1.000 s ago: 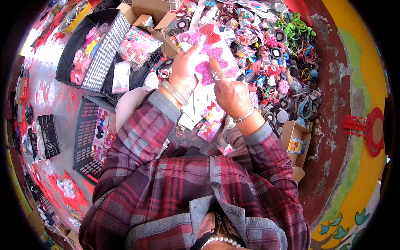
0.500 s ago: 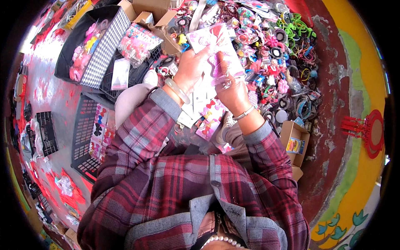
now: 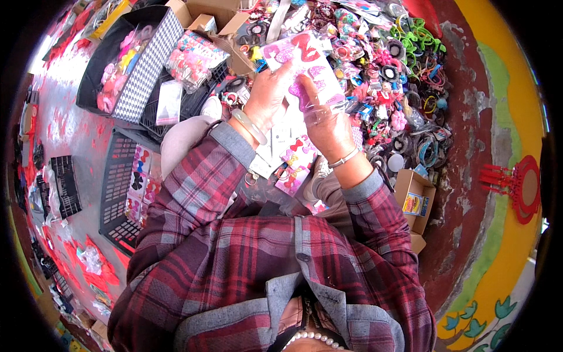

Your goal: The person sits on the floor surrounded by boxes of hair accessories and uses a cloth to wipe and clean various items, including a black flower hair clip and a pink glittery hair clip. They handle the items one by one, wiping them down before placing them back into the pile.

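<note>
The right hand (image 3: pixel 328 126) and the left hand (image 3: pixel 267 97) are each pinching an edge of a flat white card of pink and red heart-shaped hair clips in clear wrap (image 3: pixel 305 67), so inspecting it looks the step in hand. The card's long axis is tilting away and leftward from the right hand; setting it down calls for a free spot, since beyond the fingers is lying a crowded heap of colourful hair ties and clips (image 3: pixel 399 76).

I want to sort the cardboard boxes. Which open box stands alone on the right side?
The small box by the right elbow, with a yellow packet inside; the other boxes sit at the top.
</note>
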Demonstrator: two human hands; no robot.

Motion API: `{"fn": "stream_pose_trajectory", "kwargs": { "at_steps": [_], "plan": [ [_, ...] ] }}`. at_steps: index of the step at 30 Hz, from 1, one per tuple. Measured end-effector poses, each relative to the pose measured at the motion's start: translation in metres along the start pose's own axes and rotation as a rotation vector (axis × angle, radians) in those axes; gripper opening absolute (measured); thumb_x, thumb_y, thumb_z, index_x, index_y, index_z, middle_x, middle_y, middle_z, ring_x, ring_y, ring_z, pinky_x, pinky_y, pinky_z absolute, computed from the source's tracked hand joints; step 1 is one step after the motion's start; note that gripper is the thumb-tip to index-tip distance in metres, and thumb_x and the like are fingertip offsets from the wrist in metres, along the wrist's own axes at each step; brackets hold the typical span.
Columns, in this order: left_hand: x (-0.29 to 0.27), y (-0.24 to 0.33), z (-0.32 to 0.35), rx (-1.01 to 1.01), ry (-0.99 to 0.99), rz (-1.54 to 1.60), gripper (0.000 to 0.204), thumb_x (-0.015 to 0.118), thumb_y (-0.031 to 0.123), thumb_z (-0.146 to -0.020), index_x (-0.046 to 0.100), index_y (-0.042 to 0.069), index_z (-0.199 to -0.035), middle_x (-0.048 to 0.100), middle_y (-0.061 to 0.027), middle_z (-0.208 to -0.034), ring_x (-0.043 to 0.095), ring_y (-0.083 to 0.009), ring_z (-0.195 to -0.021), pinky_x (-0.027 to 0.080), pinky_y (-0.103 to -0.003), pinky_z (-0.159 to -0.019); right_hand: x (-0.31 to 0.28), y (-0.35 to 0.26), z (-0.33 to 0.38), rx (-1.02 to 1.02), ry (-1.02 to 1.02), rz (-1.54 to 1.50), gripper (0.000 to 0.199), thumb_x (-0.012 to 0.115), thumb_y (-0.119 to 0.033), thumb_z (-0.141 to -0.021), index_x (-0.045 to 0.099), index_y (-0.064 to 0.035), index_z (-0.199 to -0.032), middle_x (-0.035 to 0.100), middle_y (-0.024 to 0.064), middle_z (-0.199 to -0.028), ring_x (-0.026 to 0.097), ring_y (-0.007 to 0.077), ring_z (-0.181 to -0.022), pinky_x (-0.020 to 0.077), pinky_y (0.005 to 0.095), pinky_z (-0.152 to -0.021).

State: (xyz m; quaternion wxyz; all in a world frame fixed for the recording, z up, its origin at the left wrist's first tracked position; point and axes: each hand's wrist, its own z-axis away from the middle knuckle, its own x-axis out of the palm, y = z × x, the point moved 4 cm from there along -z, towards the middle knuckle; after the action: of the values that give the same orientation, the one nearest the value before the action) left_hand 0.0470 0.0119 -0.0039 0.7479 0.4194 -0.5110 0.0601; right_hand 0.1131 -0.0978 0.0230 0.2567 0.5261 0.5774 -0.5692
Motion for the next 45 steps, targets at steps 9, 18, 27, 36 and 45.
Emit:
{"fn": "stream_pose_trajectory", "kwargs": {
  "at_steps": [9,18,27,36,45],
  "plan": [
    [-0.009,0.002,-0.002,0.042,0.049,-0.074,0.023,0.052,0.012,-0.091,0.056,-0.003,-0.108,0.061,-0.0106,-0.104,0.060,-0.0179,-0.093,0.048,-0.030,-0.082,0.002,0.003,0.001,0.135,-0.051,0.023,0.067,0.050,-0.009,-0.079,0.025,-0.0186,-0.140,0.060,0.0172,-0.067,0.059,0.0387,-0.057,0.0480,0.0486,-0.052],
    [0.004,0.006,0.004,0.084,-0.002,-0.096,0.023,0.052,0.011,-0.090,0.056,-0.003,-0.109,0.061,-0.0103,-0.105,0.060,-0.0176,-0.094,0.048,-0.032,-0.083,0.006,0.011,0.000,0.092,0.028,-0.023,0.080,0.053,-0.001,-0.071,0.021,-0.0213,-0.142,0.055,0.0169,-0.118,0.060,0.0378,-0.091,0.0522,0.0424,-0.070],
    [-0.005,0.007,-0.002,0.024,0.015,0.000,0.026,0.052,0.016,-0.090,0.056,-0.002,-0.109,0.061,-0.0109,-0.105,0.060,-0.0202,-0.095,0.048,-0.034,-0.084,0.002,0.014,0.002,-0.009,0.083,-0.145,0.071,0.053,-0.004,-0.074,0.029,-0.0208,-0.138,0.061,0.0193,-0.072,0.061,0.0382,-0.066,0.0487,0.0476,-0.058],
    [-0.002,0.012,0.001,-0.014,0.050,0.013,0.024,0.054,0.014,-0.089,0.058,-0.003,-0.105,0.063,-0.0095,-0.100,0.061,-0.0171,-0.089,0.049,-0.031,-0.077,-0.001,0.013,0.003,0.083,0.021,-0.177,0.067,0.057,-0.009,-0.074,0.033,-0.0200,-0.136,0.061,0.0202,-0.076,0.061,0.0382,-0.070,0.0492,0.0457,-0.062],
    [-0.013,0.002,-0.002,-0.135,0.023,0.063,0.026,0.050,0.015,-0.090,0.055,-0.001,-0.110,0.062,-0.0118,-0.104,0.061,-0.0218,-0.093,0.048,-0.036,-0.083,-0.020,0.000,0.000,-0.191,0.182,-0.092,0.054,0.056,-0.004,-0.076,0.049,-0.0231,-0.126,0.063,0.0147,-0.079,0.062,0.0306,-0.062,0.0504,0.0390,-0.053]
  ]
}}
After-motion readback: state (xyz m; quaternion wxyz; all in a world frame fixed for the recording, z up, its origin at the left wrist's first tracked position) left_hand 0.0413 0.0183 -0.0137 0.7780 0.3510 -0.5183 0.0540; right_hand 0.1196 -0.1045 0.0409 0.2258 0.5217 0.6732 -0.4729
